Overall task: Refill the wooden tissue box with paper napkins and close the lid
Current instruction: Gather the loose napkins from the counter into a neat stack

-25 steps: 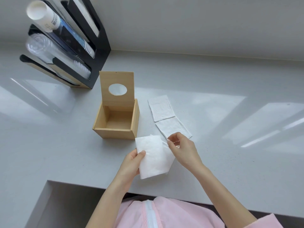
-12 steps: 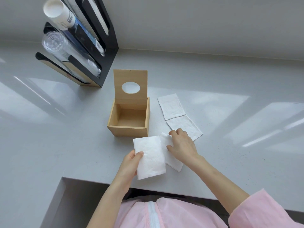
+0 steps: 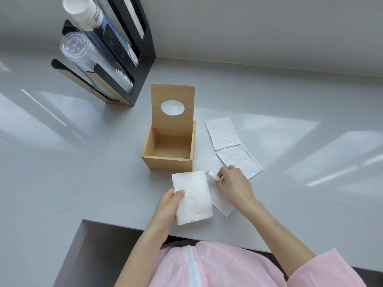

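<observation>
Head view, only one. Wooden tissue box (image 3: pixel 170 161): light plain-grain wood, square, open top, inside bare wood with nothing in it. Lid (image 3: pixel 172 105) stands upright at the back edge, flat panel with an oval cutout. Box sits mid-counter on a grey speckled glossy countertop (image 3: pixel 290 183) with bright window reflections.

Left hand (image 3: pixel 165 206): thumb on top and fingers underneath, pinched on the lower left edge of a folded napkin (image 3: pixel 192 196). Napkin is white, soft, lightly crinkled, roughly rectangular, held just above the counter in front of the box, not touching it.

Right hand (image 3: pixel 234 185): fingertips closed on the curled top corner of a second napkin (image 3: pixel 219 201). That one lies flat on the counter, partly under the held napkin, just right of it.

Two more napkins lie flat to the right of the box: far napkin (image 3: pixel 222 132), square with an embossed border, and near napkin (image 3: pixel 240 160), overlapped at one edge by the far one; its lower corner is hidden behind the right hand.

Back left: black cup dispenser (image 3: pixel 128 65) with wood trim, tilted slots holding a stack of white paper cups (image 3: pixel 85 13) and a stack of clear ribbed plastic cups (image 3: pixel 87 56).

Pink sleeve (image 3: pixel 323 268) and zipped pink garment at bottom.
</observation>
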A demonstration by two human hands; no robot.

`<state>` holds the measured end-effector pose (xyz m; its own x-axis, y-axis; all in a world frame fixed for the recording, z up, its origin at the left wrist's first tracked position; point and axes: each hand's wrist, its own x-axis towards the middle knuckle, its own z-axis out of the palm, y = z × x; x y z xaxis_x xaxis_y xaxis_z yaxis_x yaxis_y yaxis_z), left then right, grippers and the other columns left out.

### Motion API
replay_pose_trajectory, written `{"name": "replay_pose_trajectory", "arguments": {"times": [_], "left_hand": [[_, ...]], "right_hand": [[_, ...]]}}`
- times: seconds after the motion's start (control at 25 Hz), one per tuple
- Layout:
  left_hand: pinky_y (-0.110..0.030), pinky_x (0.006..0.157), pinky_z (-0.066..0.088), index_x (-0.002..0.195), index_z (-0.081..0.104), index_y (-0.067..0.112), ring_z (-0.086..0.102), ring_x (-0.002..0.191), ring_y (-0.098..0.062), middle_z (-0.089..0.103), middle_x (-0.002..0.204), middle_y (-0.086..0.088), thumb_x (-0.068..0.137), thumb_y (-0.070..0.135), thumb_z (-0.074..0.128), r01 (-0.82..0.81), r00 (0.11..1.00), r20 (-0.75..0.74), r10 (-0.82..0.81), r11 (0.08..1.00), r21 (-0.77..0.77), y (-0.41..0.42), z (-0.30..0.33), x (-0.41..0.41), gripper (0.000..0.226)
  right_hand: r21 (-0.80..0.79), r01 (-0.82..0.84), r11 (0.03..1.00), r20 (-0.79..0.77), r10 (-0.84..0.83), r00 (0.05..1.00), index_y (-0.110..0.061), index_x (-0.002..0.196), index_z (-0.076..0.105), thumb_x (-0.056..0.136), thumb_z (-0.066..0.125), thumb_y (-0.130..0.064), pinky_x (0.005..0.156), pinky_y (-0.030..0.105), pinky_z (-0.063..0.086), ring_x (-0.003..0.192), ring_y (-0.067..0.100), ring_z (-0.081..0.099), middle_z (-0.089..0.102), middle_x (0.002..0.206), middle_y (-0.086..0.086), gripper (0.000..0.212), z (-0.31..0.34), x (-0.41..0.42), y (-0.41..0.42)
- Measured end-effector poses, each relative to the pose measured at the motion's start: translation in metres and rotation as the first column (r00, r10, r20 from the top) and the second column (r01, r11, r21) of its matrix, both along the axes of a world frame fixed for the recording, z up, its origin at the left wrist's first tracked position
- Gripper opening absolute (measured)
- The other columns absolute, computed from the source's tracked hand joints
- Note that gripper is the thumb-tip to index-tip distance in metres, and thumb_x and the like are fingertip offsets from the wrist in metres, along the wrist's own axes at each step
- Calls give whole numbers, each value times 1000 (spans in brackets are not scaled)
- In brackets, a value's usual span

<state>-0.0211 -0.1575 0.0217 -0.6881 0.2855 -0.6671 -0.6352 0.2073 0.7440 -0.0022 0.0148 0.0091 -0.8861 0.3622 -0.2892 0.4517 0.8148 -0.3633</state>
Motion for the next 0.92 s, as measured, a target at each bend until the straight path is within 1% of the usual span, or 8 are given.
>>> {"name": "replay_pose_trajectory", "arguments": {"times": [0.24,0.36,0.44,0.56,0.6,0.68,0.76,0.92], "left_hand": [[-32,81,48,101,60,15,64,91,-16,69,98,-2,95,21,37,-18,999,31,17,999,35,-1,-3,0,24],[-31,80,49,104,61,13,65,93,-16,71,100,-2,94,22,38,2,999,37,-4,999,47,-2,-6,-1,27],[-31,79,49,105,62,13,66,91,-17,71,99,-2,94,23,38,0,999,42,-3,999,54,-3,-8,-2,28],[-30,75,51,102,64,15,67,87,-14,73,94,1,93,21,40,34,999,25,-36,996,82,-3,-9,-3,26],[-26,70,53,99,64,16,68,83,-13,73,90,2,93,19,41,40,999,19,-41,996,81,-2,-9,-4,24],[-25,66,53,95,62,12,66,78,-17,70,86,-3,93,13,41,14,999,29,-16,997,82,1,-5,-5,21],[-30,72,50,100,63,10,67,85,-25,71,94,-11,88,23,47,50,999,0,-50,995,87,2,-2,-4,24],[-35,78,49,104,66,13,64,97,-26,69,109,-15,87,30,47,51,999,6,-53,990,133,-4,-2,-2,30]], "right_hand": [[-219,78,973,-229,-129,965,-2,85,57,91,47,-14,66,32,40,82,30,56,60,89,14,17,33,11,15],[-420,40,907,-316,-188,930,-2,80,57,89,52,-15,59,14,40,76,19,59,66,79,10,17,65,14,20],[-632,-50,773,-306,-190,933,-10,82,63,89,55,-18,63,15,44,75,12,63,71,82,3,13,85,16,22],[-909,-118,399,-198,-164,967,-25,81,68,84,58,-22,59,10,48,68,1,65,71,75,-14,11,96,18,15],[-940,-89,329,-153,-171,973,-25,81,68,83,58,-21,57,10,48,66,0,65,71,74,-14,11,91,18,9],[-938,-6,347,-66,-160,985,-24,82,65,83,62,-17,61,14,48,67,3,64,70,76,-13,9,72,16,-6],[-905,103,412,35,-168,985,-22,87,64,84,65,-18,68,20,47,74,7,63,69,84,-8,6,51,14,-21],[-814,272,514,111,-322,940,-22,95,61,83,64,-27,76,29,47,90,17,64,68,102,1,13,26,16,-32]]}}
